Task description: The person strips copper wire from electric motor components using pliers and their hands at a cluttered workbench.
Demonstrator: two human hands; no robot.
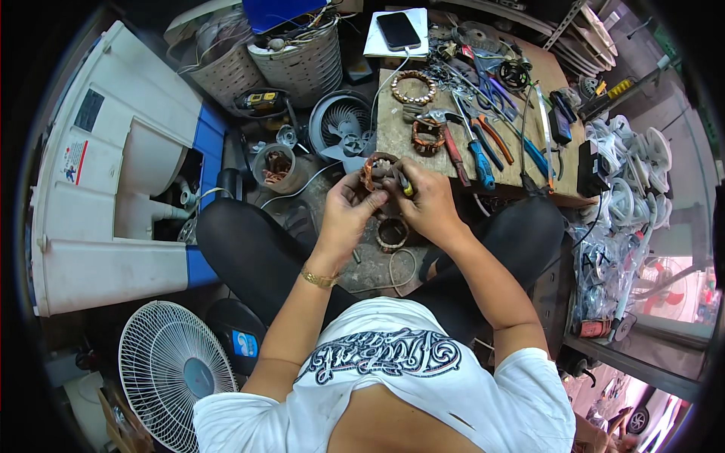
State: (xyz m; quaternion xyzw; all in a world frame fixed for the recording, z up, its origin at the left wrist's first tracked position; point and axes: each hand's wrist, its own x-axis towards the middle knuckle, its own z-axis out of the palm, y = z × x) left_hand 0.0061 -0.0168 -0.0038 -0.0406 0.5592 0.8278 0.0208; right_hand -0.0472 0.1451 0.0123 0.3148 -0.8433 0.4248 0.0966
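Between my knees, my left hand (355,198) is closed on a small motor stator with copper windings (373,172). My right hand (424,192) grips a small tool with a yellow and black handle (406,183) against the stator, its working tip hard to make out. Below them a stator ring (392,235) sits low near the floor. On the wooden bench (566,167) just beyond lie another wound stator (427,137), a ring of copper segments (412,88), pliers (492,141) and screwdrivers (480,164).
A white and blue plastic housing (75,211) stands left. A standing fan (142,355) is lower left. A bucket with copper scraps (278,180), fan parts (340,124) and baskets (302,68) are ahead. A phone (398,30) rests on paper; bagged white spools (646,162) are stacked right.
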